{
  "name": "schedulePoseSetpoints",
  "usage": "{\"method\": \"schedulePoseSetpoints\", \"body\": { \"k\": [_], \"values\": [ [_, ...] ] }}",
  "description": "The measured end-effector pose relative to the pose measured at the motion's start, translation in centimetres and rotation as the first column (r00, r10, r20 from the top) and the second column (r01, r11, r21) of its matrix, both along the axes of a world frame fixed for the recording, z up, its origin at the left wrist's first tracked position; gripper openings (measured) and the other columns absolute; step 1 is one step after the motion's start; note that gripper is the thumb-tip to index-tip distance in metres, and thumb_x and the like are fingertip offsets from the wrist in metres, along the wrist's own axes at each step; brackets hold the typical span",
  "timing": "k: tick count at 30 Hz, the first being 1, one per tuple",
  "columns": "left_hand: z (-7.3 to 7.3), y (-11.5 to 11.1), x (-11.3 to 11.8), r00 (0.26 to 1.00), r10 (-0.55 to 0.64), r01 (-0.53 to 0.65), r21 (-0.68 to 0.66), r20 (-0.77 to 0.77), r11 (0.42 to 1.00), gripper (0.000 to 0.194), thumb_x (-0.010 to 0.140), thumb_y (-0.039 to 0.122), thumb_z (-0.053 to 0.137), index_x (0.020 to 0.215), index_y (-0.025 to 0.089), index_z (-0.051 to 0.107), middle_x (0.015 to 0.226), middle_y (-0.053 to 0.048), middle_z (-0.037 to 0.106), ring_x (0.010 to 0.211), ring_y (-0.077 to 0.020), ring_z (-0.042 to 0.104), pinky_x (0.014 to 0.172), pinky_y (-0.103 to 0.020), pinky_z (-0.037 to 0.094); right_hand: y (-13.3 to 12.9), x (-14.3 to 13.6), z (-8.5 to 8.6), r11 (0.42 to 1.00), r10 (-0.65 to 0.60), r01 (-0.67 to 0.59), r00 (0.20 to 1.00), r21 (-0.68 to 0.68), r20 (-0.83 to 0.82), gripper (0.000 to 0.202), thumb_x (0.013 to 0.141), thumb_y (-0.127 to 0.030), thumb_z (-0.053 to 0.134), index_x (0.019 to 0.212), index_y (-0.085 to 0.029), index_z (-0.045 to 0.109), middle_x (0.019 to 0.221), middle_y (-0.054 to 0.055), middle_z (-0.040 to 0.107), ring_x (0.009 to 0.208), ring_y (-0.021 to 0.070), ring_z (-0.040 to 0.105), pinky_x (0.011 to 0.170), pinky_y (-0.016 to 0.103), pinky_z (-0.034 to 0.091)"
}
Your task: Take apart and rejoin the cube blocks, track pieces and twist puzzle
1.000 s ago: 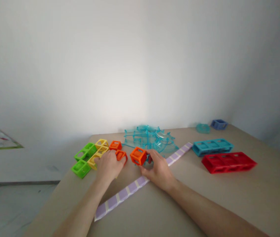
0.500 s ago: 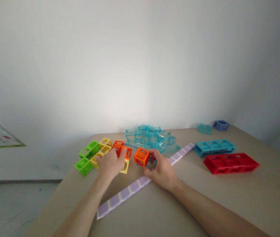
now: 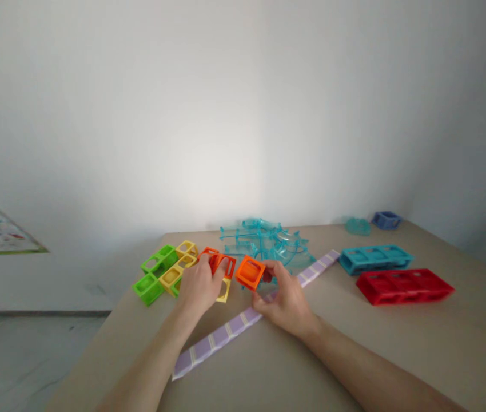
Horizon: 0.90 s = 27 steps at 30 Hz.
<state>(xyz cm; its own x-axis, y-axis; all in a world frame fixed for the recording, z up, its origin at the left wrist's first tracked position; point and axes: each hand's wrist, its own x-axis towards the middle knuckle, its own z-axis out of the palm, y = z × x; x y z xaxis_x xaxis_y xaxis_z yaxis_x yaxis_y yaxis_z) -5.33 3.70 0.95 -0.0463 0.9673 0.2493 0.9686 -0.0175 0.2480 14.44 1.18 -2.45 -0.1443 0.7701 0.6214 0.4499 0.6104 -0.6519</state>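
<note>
My right hand (image 3: pixel 288 300) pinches a single orange cube block (image 3: pixel 250 273) between thumb and fingers, one square face turned towards me. Left of it, my left hand (image 3: pixel 200 283) closes its fingers on joined orange cube blocks (image 3: pixel 228 264), partly covering them. A small gap separates these from the cube in my right hand. Just below the orange blocks shows a pale yellow block (image 3: pixel 224 290), partly behind my left thumb. Yellow cube blocks (image 3: pixel 172 277) and green cube blocks (image 3: pixel 148 289) lie together on the table left of my left hand.
Clear teal track pieces (image 3: pixel 269 240) are heaped by the wall. A purple segmented strip (image 3: pixel 212 341) crosses the table (image 3: pixel 269 377) diagonally beneath my hands. To the right lie a teal block row (image 3: pixel 375 258), a red block row (image 3: pixel 403 286) and a blue block (image 3: pixel 386 220).
The orange cube in my right hand has turned, showing a broader face. My left hand has shifted slightly right, uncovering more of the yellow blocks. The whole view has moved slightly.
</note>
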Motion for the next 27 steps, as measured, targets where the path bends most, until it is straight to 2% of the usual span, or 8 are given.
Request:
{"method": "schedulePoseSetpoints", "body": {
  "k": [5,8,12,15,19,24,27],
  "values": [
    [-0.01,-0.19,0.16,0.992,0.015,-0.018,0.029,0.123,0.999,0.034,0.096,0.049,0.036,0.103,0.019,0.048,0.087,-0.012,0.072,0.083,-0.0284,0.070,0.064,-0.032,0.042,-0.12,0.27,0.09,0.997,-0.045,0.045,0.999,0.070,-0.002,0.043,0.066,-0.017,0.061,0.108,-0.021,0.050,0.091,0.004,0.064,0.078,0.0201,0.062,0.070,0.034,0.052],
    [0.01,-0.33,0.12,0.989,0.000,-0.009,0.060,0.151,0.998,0.030,0.096,0.048,0.037,0.102,0.020,0.046,0.086,-0.011,0.072,0.081,-0.0273,0.070,0.063,-0.031,0.042,-0.16,0.35,0.23,0.999,-0.039,0.039,0.999,0.027,-0.011,0.039,0.069,-0.021,0.060,0.105,-0.021,0.046,0.088,0.004,0.062,0.077,0.0208,0.062,0.070,0.035,0.051],
    [0.03,-0.42,0.09,0.992,-0.034,0.022,0.099,0.122,0.995,0.031,0.095,0.048,0.038,0.104,0.020,0.045,0.082,-0.009,0.072,0.076,-0.0270,0.070,0.062,-0.031,0.041,-0.16,0.27,0.28,0.996,-0.054,0.051,0.998,-0.077,-0.034,0.035,0.072,-0.026,0.058,0.101,-0.022,0.039,0.084,0.003,0.059,0.072,0.0203,0.061,0.063,0.033,0.051],
    [0.07,-0.41,0.11,0.995,-0.072,0.063,0.127,0.070,0.990,0.031,0.094,0.047,0.041,0.106,0.019,0.045,0.083,-0.008,0.072,0.076,-0.0266,0.070,0.065,-0.032,0.042,-0.12,0.34,0.20,0.992,-0.006,0.001,0.999,-0.127,-0.040,0.038,0.074,-0.026,0.056,0.107,-0.021,0.037,0.089,0.005,0.060,0.075,0.0217,0.062,0.063,0.034,0.051],
    [0.15,-0.42,0.03,0.991,-0.134,0.128,0.189,0.018,0.974,0.029,0.093,0.044,0.046,0.106,0.018,0.046,0.082,-0.007,0.072,0.078,-0.0271,0.070,0.075,-0.036,0.043,-0.11,0.72,-0.03,0.998,0.032,-0.034,0.999,-0.060,-0.038,0.037,0.078,-0.024,0.053,0.111,-0.021,0.038,0.090,0.006,0.061,0.077,0.0223,0.062,0.067,0.035,0.051],
    [0.11,-0.47,-0.21,0.989,-0.138,0.123,0.241,0.046,0.963,0.037,0.091,0.049,0.049,0.110,0.017,0.044,0.078,-0.008,0.071,0.072,-0.0293,0.069,0.067,-0.036,0.042,-0.17,1.02,-0.37,0.999,0.048,-0.049,0.997,-0.007,-0.054,0.030,0.081,-0.024,0.053,0.108,-0.021,0.041,0.088,0.005,0.061,0.078,0.0219,0.062,0.069,0.035,0.051],
    [-0.39,-0.26,-0.27,0.979,-0.194,0.171,0.269,0.063,0.948,0.034,0.091,0.045,0.051,0.110,0.018,0.044,0.083,-0.008,0.072,0.077,-0.0289,0.069,0.071,-0.038,0.043,-0.21,0.95,-0.44,0.998,0.066,-0.067,0.996,-0.021,-0.065,0.028,0.083,-0.025,0.054,0.107,-0.021,0.041,0.087,0.004,0.060,0.077,0.0209,0.062,0.069,0.035,0.051]
  ]
}}
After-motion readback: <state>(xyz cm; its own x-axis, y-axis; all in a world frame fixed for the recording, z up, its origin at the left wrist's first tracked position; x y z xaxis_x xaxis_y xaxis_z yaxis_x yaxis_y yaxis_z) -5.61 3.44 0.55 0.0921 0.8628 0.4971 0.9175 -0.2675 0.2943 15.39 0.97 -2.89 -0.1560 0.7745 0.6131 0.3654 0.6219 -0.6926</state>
